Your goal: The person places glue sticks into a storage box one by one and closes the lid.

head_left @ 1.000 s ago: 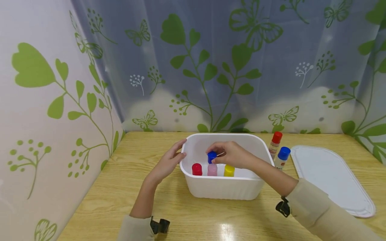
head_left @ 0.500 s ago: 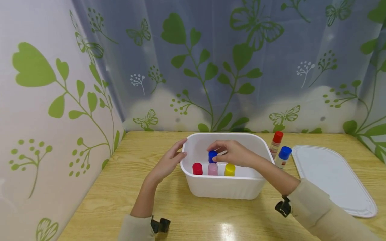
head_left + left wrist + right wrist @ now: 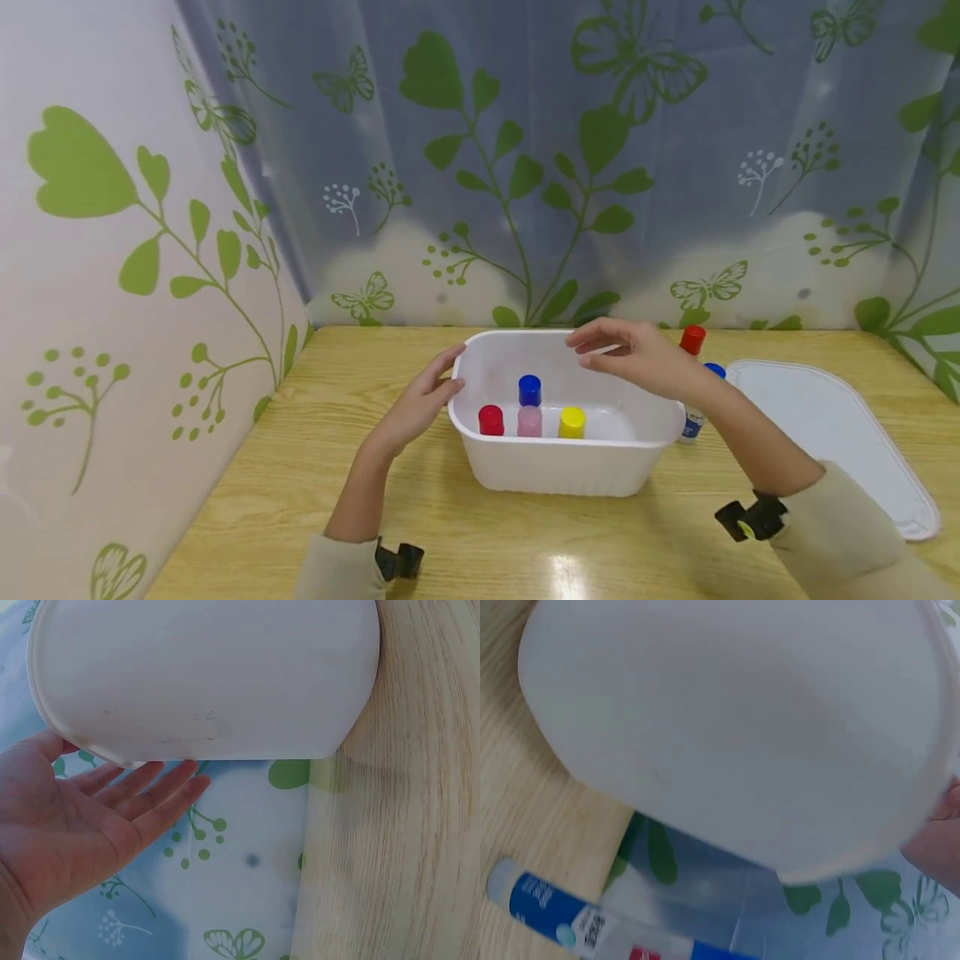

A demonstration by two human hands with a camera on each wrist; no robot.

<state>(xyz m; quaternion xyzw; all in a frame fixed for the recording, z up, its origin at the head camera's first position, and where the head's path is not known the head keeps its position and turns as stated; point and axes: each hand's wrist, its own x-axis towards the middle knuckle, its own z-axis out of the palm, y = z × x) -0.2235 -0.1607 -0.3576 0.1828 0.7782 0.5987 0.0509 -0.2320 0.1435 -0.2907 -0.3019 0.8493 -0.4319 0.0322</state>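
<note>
A white plastic bin [image 3: 555, 467] stands on the table. My left hand [image 3: 416, 408] touches its left rim, the thumb by the edge and the fingers extended along the outer wall in the left wrist view. Inside stand items with a red cap [image 3: 491, 420], a pink cap [image 3: 529, 422], a yellow cap [image 3: 572, 422] and, behind them, a blue cap [image 3: 529, 390]. My right hand [image 3: 641, 358] hovers over the bin's right rear side, fingers loosely bent, holding nothing. Beyond its wrist are a red-capped bottle [image 3: 692, 340] and a blue-capped bottle [image 3: 592, 922], partly hidden in the head view.
A white lid [image 3: 825, 433] lies flat on the wooden table [image 3: 285, 500] at the right. Patterned curtains [image 3: 480, 167] with green leaves and butterflies hang behind the table and along the left side.
My right hand has let go of the blue-capped item inside the bin, then risen and moved right toward the two bottles outside. My left hand has stayed at the rim.
</note>
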